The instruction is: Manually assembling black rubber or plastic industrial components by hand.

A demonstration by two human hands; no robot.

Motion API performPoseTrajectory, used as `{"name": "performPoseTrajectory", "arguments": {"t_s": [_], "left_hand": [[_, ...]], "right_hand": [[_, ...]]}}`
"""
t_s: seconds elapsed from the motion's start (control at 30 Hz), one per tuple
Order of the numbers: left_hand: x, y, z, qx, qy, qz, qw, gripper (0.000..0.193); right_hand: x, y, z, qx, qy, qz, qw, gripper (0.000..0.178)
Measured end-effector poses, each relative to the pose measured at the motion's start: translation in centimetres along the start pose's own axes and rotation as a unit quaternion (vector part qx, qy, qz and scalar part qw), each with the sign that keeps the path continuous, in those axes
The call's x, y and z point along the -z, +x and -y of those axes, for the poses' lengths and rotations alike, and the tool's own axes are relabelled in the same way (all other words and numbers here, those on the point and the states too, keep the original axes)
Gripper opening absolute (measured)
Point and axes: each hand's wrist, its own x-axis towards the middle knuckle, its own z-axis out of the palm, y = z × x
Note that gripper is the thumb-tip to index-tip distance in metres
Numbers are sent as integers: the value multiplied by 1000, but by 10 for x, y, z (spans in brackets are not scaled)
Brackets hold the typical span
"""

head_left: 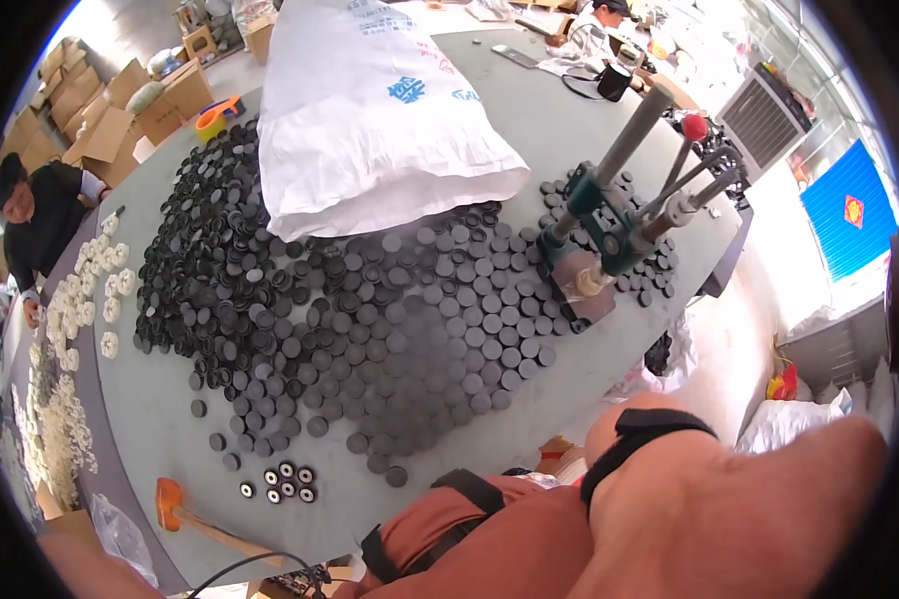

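Note:
My right forearm [749, 499] comes in at the lower right, with a black band [659, 431] around the wrist. Past the band, only part of my right hand [609, 431] shows near the table's front edge, and its fingers are hidden. A blurred skin-toned patch, perhaps my left arm [95, 571], lies at the lower left rim; my left hand is out of sight. On the table lies a broad spread of dark grey round caps [370, 329]. A hand press [599, 235] with a red-knobbed lever stands among them at the right.
A white sack [380, 120] lies on the grey table [150, 419]. Nearer are an orange-headed mallet [170, 502] and several black rings with white centres [288, 488]. Yellow tape [210, 123] sits far left. White parts [75, 290] lie before a co-worker [45, 215].

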Motion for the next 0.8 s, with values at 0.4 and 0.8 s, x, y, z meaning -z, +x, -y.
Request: {"name": "performPoseTrajectory", "arguments": {"t_s": [0.4,0.8], "left_hand": [[21,-23,-32,0,36,42,998,32],[22,-26,-36,15,61,101,993,33]], "right_hand": [[-63,-13,37,2,-78,-53,996,14],[-87,-20,62,-9,-163,-128,978,13]]}}
